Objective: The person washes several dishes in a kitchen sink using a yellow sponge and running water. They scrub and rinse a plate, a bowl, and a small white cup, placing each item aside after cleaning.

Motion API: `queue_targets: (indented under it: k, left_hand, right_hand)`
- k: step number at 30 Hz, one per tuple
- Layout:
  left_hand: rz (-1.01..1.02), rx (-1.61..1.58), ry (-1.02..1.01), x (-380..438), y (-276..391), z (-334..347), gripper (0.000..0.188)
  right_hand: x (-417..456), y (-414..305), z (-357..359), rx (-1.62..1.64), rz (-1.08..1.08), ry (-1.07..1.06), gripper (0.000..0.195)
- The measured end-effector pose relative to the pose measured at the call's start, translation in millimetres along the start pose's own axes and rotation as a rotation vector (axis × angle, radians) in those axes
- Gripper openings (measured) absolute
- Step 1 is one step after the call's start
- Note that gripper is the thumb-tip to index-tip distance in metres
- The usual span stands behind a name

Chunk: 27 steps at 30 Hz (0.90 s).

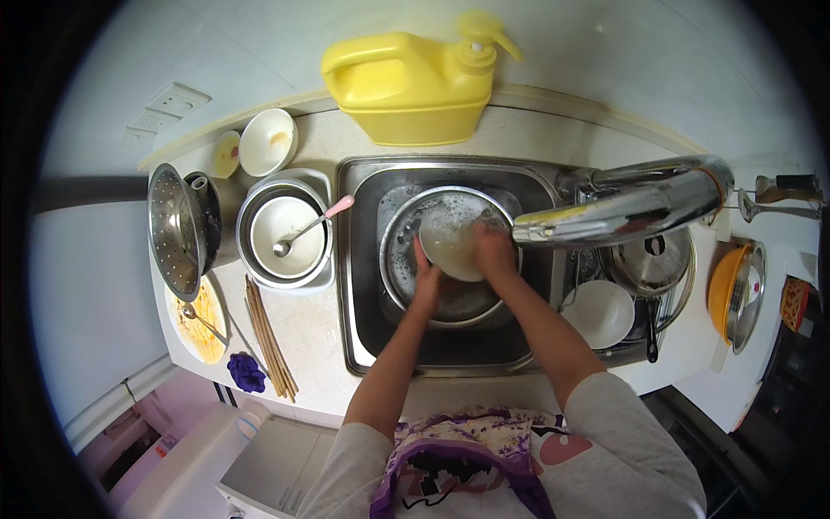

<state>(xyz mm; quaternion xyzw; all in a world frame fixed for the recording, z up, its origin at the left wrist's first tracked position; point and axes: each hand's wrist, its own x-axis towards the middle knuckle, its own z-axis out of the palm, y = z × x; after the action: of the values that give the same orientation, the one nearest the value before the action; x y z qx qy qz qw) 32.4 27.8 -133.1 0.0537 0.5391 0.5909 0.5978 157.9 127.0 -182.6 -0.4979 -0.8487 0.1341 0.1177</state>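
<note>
A round stainless steel basin [387,285] with foamy, cloudy water stands in the sink [363,337]. Over the basin, a pale bowl [447,243] is tilted and wet with suds. My left hand [426,280] grips the bowl's lower left rim, thumb up along its side. My right hand [494,252] is at the bowl's right side, blurred by motion. Its fingers reach over the inside of the bowl, and a small greyish patch shows by the fingertips, too blurred to name. The chrome faucet [603,220] reaches in from the right, its spout end close to my right hand.
A yellow pump jug [415,97] stands behind the sink. Left are nested bowls [288,237] with a spoon [311,227], a colander [175,233], a stained plate [198,324], chopsticks [269,344] and a purple cloth [246,373]. Right are a white bowl [598,314] and a lidded pan [652,263].
</note>
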Motion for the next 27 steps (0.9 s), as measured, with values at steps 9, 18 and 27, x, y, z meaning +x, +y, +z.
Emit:
queue_targets:
  k: [9,18,27]
  left_hand:
    - [-0.257,-0.286,0.303,43,-1,-26,0.059]
    - [-0.194,-0.088,0.469,37,11,-9,0.049]
    - [-0.190,0.051,0.273,51,10,-22,0.058]
  right_hand:
    - [61,-71,-2,0.307,0.567,-0.449,0.025]
    - [3,-46,-30,0.652,0.084,-0.778,0.023]
    - [34,-16,33,-0.130,0.233,-0.562,0.016]
